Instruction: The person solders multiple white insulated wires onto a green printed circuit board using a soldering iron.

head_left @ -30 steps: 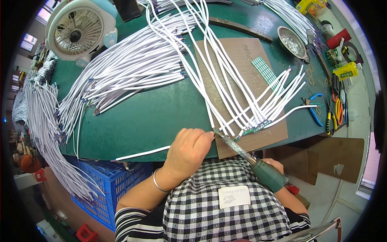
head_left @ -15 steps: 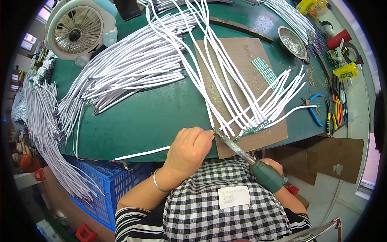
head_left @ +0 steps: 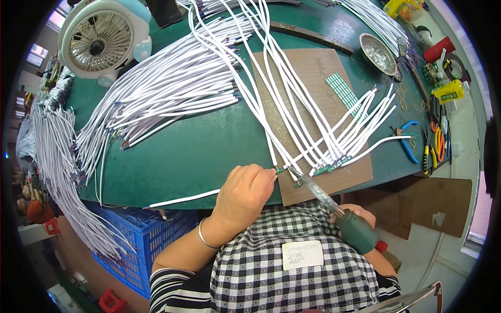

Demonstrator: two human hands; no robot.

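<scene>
My left hand (head_left: 244, 195) rests on the front edge of the green table (head_left: 198, 151), its fingertips pinching the end of a white cable (head_left: 263, 125) with a small green circuit board (head_left: 282, 169) at its tip. My right hand (head_left: 360, 216) grips a soldering iron (head_left: 334, 203) by its dark green handle; the metal tip points up-left and meets the cable end beside my left fingers. Several more white cables with small boards on their ends (head_left: 334, 164) lie side by side on a brown cardboard mat (head_left: 318, 94).
A big heap of white cables (head_left: 167, 94) covers the table's left half and hangs over its left edge. A white desk fan (head_left: 102, 41) stands far left. A metal dish (head_left: 378, 52), blue-handled pliers (head_left: 407, 141) and yellow cutters (head_left: 429, 156) sit right. A blue crate (head_left: 130, 245) is below.
</scene>
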